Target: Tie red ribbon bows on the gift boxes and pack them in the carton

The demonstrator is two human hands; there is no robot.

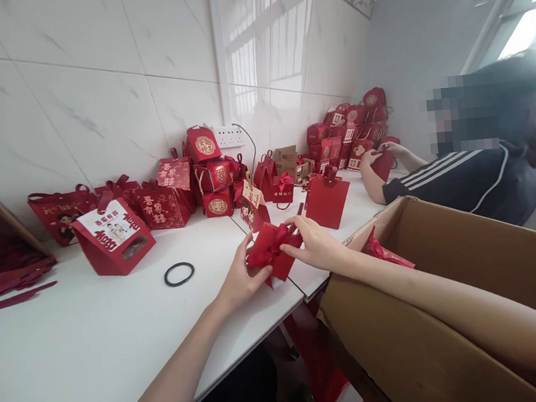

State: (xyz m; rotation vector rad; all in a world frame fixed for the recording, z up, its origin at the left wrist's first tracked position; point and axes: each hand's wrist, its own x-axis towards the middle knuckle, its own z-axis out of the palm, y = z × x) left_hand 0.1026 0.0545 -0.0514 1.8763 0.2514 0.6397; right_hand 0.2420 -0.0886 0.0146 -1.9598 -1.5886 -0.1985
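Note:
Between my two hands is a small red gift box (pixel 283 266) with a red ribbon bow (pixel 271 241) on it, held over the table's front edge. My left hand (pixel 246 270) grips its left side, thumb near the bow. From the right, my right hand (pixel 310 241) pinches at the bow and the box's upper edge. Just behind stand a red box with a cartoon print (pixel 254 209) and a plain red box (pixel 327 201). The underside of the held box is hidden.
A large open cardboard box (pixel 377 329) stands under my right arm. A black ring (pixel 179 274) lies on the white table (pixel 97 341). Red gift boxes (pixel 209 176) are stacked along the wall. At right, a co-worker (pixel 463 177) handles a red box.

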